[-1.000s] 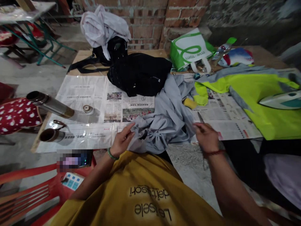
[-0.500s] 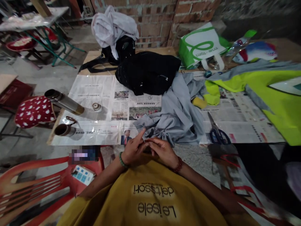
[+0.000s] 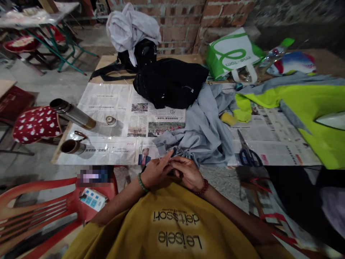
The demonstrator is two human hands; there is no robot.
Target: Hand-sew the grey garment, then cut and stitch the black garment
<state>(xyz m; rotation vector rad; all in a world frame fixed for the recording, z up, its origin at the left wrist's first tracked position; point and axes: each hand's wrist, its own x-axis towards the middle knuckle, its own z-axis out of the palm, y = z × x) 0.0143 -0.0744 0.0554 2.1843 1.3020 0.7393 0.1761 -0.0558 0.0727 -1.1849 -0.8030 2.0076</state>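
A brick wall (image 3: 178,32) stood behind the wooden table (image 3: 188,58); to the right, a rough grey wall (image 3: 296,14) lay in shadow. The floor (image 3: 71,90) was grey concrete. At left stood a folding table (image 3: 60,13) on green legs, a red, white-patterned seat (image 3: 37,124) and a red plastic chair (image 3: 72,196). Lighting was dim.
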